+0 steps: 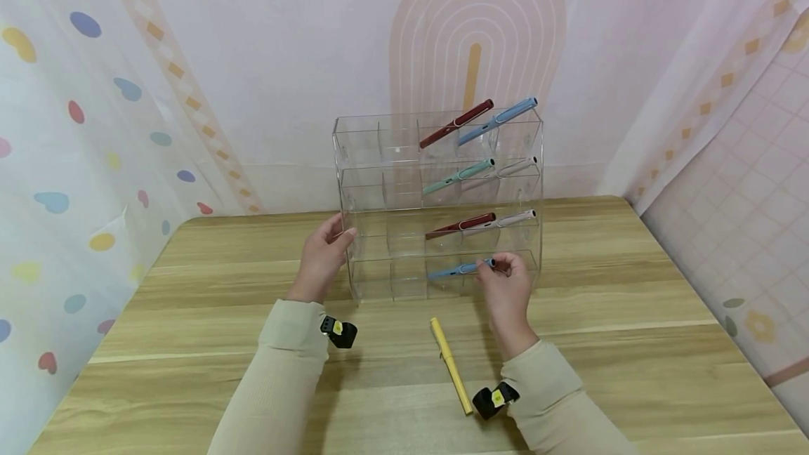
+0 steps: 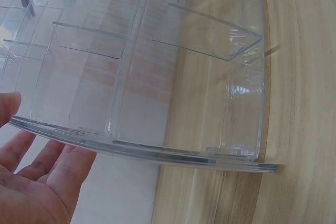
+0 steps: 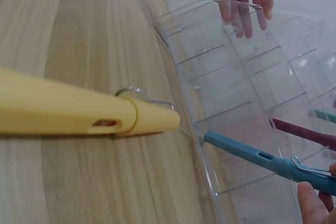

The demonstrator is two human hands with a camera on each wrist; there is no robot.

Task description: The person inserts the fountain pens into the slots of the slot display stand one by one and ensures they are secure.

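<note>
A clear acrylic pen rack [image 1: 390,258] with several stepped tiers stands upright on the table. At its left side panel, my left hand [image 1: 321,258] grips the edge, thumb in front and fingers behind, as the left wrist view also shows. My right hand [image 1: 508,295] pinches a blue pen [image 1: 456,271] near its clip end, between thumb and fingers. This pen slants over the lowest tier, its other end down in a compartment. In front of the rack lies a yellow pen [image 1: 451,365], large in the right wrist view.
Higher tiers hold a dark red pen [image 1: 456,124] and a light blue pen [image 1: 499,121] on top, a green pen [image 1: 459,176] and a pale pen [image 1: 505,170] below, then another dark red pen [image 1: 460,225] and pale pen [image 1: 502,221]. A patterned curtain [image 1: 303,76] hangs behind.
</note>
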